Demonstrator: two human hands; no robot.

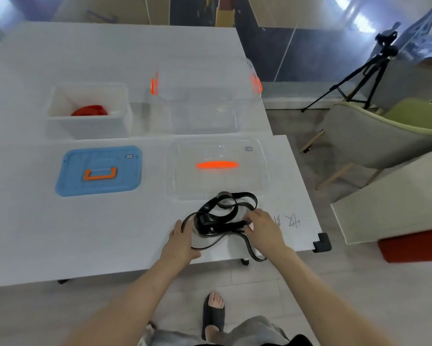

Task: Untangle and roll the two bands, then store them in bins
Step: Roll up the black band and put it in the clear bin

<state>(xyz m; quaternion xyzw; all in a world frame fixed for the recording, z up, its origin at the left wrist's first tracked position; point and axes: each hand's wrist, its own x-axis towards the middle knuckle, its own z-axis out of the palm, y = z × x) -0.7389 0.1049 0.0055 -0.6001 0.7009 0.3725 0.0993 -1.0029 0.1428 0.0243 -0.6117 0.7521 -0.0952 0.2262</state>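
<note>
A black band (pixel 226 208) lies in loose tangled loops on the white table (pixel 85 233) near its front right edge, one loop hanging over the edge. My left hand (pixel 181 242) rests against the band's left loop, fingers curved around it. My right hand (pixel 262 227) pinches a strand of the band at its right side. A red band (pixel 90 110) sits rolled inside the white bin (pixel 90 126) at the back left. The clear bin (pixel 197 108) with orange latches stands open beside it and looks empty.
A blue lid (pixel 98 171) with an orange handle lies at the left in front of the white bin. A clear lid (pixel 217 168) with an orange handle lies just behind the black band. A chair (pixel 374 138) and tripod (pixel 359 78) stand right of the table.
</note>
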